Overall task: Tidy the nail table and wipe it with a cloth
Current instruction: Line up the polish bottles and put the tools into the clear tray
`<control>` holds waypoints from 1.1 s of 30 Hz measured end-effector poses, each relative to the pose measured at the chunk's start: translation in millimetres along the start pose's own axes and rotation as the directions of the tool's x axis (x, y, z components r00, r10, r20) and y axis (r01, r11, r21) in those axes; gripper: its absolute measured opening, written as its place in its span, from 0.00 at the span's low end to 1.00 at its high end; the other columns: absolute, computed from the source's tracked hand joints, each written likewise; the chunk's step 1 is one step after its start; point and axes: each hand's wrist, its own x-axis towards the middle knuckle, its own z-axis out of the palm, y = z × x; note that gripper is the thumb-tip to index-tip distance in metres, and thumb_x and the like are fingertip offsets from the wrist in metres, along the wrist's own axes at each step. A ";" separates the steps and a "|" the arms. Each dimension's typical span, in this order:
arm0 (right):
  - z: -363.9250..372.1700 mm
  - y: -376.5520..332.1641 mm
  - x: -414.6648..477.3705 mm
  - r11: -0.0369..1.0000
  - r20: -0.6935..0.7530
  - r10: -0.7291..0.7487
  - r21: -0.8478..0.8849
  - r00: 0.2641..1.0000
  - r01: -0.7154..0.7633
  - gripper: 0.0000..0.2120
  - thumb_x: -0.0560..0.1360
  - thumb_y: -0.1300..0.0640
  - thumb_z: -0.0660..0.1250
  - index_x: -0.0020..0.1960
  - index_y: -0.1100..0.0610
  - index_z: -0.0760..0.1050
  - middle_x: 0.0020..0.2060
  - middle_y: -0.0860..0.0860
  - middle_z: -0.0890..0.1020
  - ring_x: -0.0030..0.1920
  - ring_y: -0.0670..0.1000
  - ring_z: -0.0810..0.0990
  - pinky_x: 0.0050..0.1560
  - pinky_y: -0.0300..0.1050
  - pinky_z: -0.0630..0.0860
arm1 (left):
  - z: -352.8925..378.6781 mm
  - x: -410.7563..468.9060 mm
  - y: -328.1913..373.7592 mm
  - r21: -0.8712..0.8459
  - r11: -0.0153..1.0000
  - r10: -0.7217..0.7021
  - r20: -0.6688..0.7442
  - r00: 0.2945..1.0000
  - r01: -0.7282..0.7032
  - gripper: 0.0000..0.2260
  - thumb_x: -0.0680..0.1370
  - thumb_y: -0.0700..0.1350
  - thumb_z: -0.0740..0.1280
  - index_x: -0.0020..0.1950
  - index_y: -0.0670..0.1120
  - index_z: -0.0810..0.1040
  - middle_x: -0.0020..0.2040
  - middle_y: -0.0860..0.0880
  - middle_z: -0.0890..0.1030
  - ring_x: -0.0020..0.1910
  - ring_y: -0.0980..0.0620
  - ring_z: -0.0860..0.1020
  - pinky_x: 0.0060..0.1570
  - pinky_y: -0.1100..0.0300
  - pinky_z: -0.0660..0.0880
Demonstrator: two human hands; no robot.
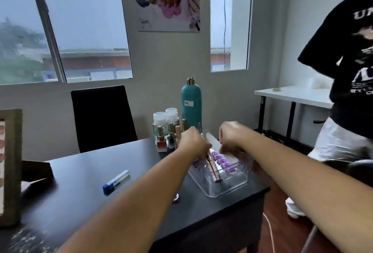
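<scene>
Bottles [167,139] behind clear tray [226,192], left fingers [202,149] gripping rose-gold tool [213,166], right fingers [225,148] unclear

The widest free stretch of the dark surface [84,174] is its middle and left front, broken only by a blue-capped tube [116,182] lying flat. The far right corner is crowded: a teal bottle [191,101], jars [159,116] and polish bottles [161,141] stand close together behind the clear tray [226,194]. Over the tray, the left grip [193,146], holding a rose-gold tool [214,167], and the right grip [232,141] leave only a narrow gap. A framed board [11,168] blocks the left edge, a black chair [103,115] the far side, and a standing person [351,91] the right.
</scene>
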 end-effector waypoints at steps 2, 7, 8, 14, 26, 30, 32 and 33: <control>5.7 1.3 1.3 0.998 0.019 0.003 -0.062 1.000 -0.001 0.12 0.66 0.62 0.75 0.48 0.63 0.81 0.43 0.57 0.83 0.37 0.53 0.78 0.31 0.40 0.73 | 7.4 -1.2 -0.1 0.076 0.996 -0.044 0.061 0.997 0.040 0.14 0.72 0.47 0.73 0.48 0.40 0.74 0.37 0.46 0.78 0.31 0.52 0.78 0.26 0.60 0.78; 9.0 5.1 5.9 1.000 0.018 0.005 -0.023 1.000 -0.004 0.04 0.69 0.64 0.74 0.40 0.63 0.79 0.35 0.56 0.83 0.30 0.52 0.79 0.27 0.37 0.72 | 7.5 0.5 1.6 0.132 0.990 -0.067 0.174 0.983 0.044 0.19 0.73 0.49 0.71 0.55 0.36 0.73 0.43 0.42 0.82 0.35 0.49 0.83 0.31 0.58 0.81; 7.0 5.5 6.2 1.000 0.007 0.002 0.010 1.000 -0.002 0.04 0.69 0.65 0.73 0.41 0.64 0.80 0.38 0.58 0.84 0.31 0.52 0.79 0.30 0.38 0.74 | 4.5 2.2 1.8 0.125 0.992 -0.053 0.165 0.985 0.032 0.19 0.73 0.48 0.71 0.55 0.36 0.73 0.45 0.40 0.82 0.39 0.46 0.84 0.38 0.54 0.82; -4.1 -6.3 -4.5 0.992 0.000 -0.068 0.108 0.998 0.068 0.09 0.70 0.66 0.72 0.49 0.68 0.79 0.45 0.62 0.84 0.45 0.58 0.85 0.49 0.51 0.82 | -38.6 0.4 -2.8 0.098 0.991 0.090 0.049 0.995 -0.095 0.10 0.71 0.42 0.73 0.45 0.42 0.74 0.44 0.41 0.81 0.41 0.44 0.83 0.44 0.51 0.81; 23.4 -91.4 -36.9 0.892 0.158 -0.449 0.134 0.879 0.431 0.03 0.70 0.63 0.72 0.41 0.57 0.80 0.36 0.53 0.82 0.33 0.50 0.79 0.38 0.41 0.78 | -125.8 -54.9 -96.3 0.305 0.952 0.016 -0.136 0.991 0.027 0.11 0.69 0.45 0.74 0.48 0.41 0.81 0.41 0.47 0.78 0.39 0.50 0.76 0.40 0.62 0.73; 45.6 -106.3 -40.8 0.862 0.259 -0.500 0.057 0.826 0.504 0.06 0.69 0.60 0.74 0.46 0.56 0.82 0.38 0.50 0.83 0.39 0.51 0.81 0.42 0.44 0.79 | -128.1 -73.3 -133.6 0.360 0.931 -0.038 -0.061 0.997 0.057 0.16 0.70 0.48 0.74 0.55 0.44 0.79 0.51 0.47 0.80 0.45 0.49 0.78 0.46 0.60 0.75; 49.1 -107.4 -43.7 0.866 0.367 -0.483 0.061 0.795 0.497 0.08 0.69 0.59 0.75 0.47 0.56 0.82 0.35 0.46 0.81 0.34 0.46 0.78 0.34 0.37 0.76 | -128.5 -81.5 -146.7 0.333 0.943 -0.027 0.094 0.995 -0.006 0.16 0.70 0.47 0.73 0.57 0.48 0.79 0.52 0.49 0.79 0.46 0.50 0.78 0.44 0.60 0.75; 50.2 -107.6 -45.3 0.867 0.406 -0.473 0.055 0.782 0.496 0.09 0.68 0.59 0.75 0.48 0.55 0.82 0.35 0.45 0.80 0.34 0.45 0.77 0.33 0.35 0.74 | -128.9 -85.8 -151.7 0.330 0.943 -0.006 0.168 0.986 -0.050 0.14 0.71 0.46 0.72 0.57 0.50 0.79 0.51 0.50 0.78 0.45 0.52 0.77 0.45 0.61 0.74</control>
